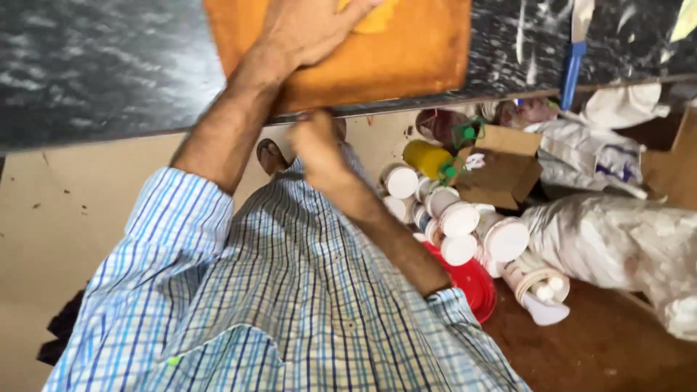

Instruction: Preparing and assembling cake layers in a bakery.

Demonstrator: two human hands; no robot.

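Orange board (406, 58) lies flat on the dark marbled surface (109, 65), its near edge at the surface's rim; below, on the floor, a cluster of white-lidded jars (457, 218), a yellow bottle (427, 158), a red lid (475, 283), a cardboard box (504, 170) and white plastic bags (617, 247). Left hand (312, 29) rests palm-down on the board, fingers spread flat over a yellow cloth (374, 18). Right hand (316, 145) sits just under the rim, fingers curled in; whether they hold anything cannot be told.

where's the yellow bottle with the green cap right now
In the head view the yellow bottle lies on its side on the floor right of centre, below the dark counter edge, between the white-lidded jars and the brown cardboard box.
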